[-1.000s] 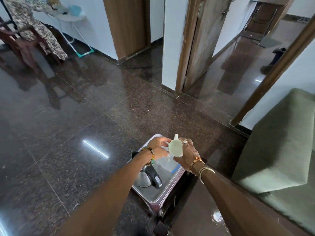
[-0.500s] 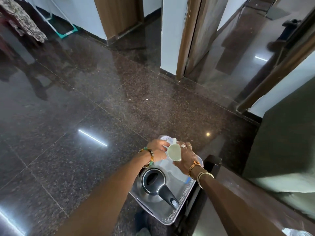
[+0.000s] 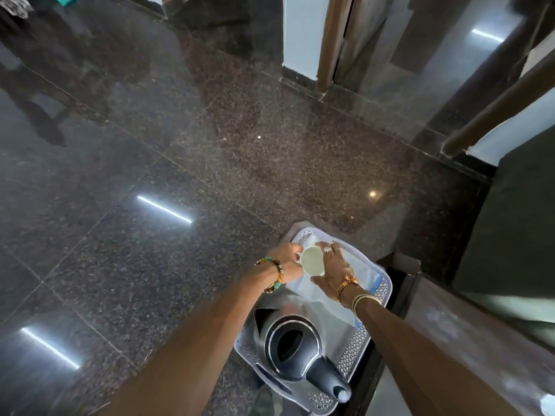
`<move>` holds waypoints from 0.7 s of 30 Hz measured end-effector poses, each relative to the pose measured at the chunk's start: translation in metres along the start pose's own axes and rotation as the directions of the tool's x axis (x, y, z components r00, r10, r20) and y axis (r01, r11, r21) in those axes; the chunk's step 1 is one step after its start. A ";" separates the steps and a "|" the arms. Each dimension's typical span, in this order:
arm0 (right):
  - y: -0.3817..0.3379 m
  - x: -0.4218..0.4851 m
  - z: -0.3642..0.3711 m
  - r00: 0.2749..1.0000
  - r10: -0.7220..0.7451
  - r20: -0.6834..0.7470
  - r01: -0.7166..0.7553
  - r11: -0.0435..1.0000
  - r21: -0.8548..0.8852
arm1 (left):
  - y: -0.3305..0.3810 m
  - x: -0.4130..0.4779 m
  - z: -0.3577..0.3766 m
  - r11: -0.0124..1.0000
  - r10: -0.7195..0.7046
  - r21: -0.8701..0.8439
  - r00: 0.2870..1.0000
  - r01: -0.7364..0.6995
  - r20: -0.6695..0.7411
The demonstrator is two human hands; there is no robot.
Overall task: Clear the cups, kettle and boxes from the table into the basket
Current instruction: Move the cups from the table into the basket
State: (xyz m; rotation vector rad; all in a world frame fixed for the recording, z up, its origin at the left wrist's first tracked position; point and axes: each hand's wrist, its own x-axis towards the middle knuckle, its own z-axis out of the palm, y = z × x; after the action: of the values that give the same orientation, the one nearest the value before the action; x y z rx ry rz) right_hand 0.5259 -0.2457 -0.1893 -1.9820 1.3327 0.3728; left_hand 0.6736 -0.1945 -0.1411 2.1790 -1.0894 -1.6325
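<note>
A pale plastic basket (image 3: pixel 357 349) stands on the dark floor beside the table. A steel kettle (image 3: pixel 294 346) with a black lid and handle lies in its near end. A clear box (image 3: pixel 339 295) with a blue edge fills the far part. Over the basket's far end my right hand (image 3: pixel 335 270) holds a small white cup (image 3: pixel 312 261), fingers wrapped round its side. My left hand (image 3: pixel 288 258) grips the cup's other side at the handle. The cup's mouth faces the camera.
The dark wooden table (image 3: pixel 450 340) runs along the right, its corner beside the basket. A green sofa (image 3: pixel 516 223) sits at the far right. Polished granite floor (image 3: pixel 150 175) spreads left and ahead, with door frames (image 3: pixel 330 40) beyond.
The view has tilted down toward the basket. Both hands with the cup have sunk lower over the basket's far end. The kettle has not moved.
</note>
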 end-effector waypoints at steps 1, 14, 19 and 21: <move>0.002 0.004 0.005 1.000 0.005 0.006 -0.005 1.000 0.005 | -0.002 0.003 0.001 1.000 0.001 0.010 1.000 -0.001 0.007; 0.006 0.025 0.035 0.999 0.015 -0.030 -0.015 1.000 -0.003 | -0.021 0.013 0.009 0.999 0.009 0.053 1.000 -0.008 -0.017; 0.010 0.006 0.022 0.999 0.049 -0.019 -0.050 0.998 -0.048 | -0.017 0.000 0.011 0.991 0.039 0.133 0.996 -0.028 -0.086; 0.017 -0.012 0.007 0.999 0.005 -0.039 -0.007 0.999 -0.045 | -0.012 -0.011 0.009 0.977 0.053 0.213 0.989 -0.023 -0.137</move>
State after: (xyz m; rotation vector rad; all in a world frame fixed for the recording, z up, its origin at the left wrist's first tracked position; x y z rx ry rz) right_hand 0.5067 -0.2365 -0.1942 -2.0329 1.3657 0.3715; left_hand 0.6694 -0.1766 -0.1435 2.3467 -1.3053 -1.3764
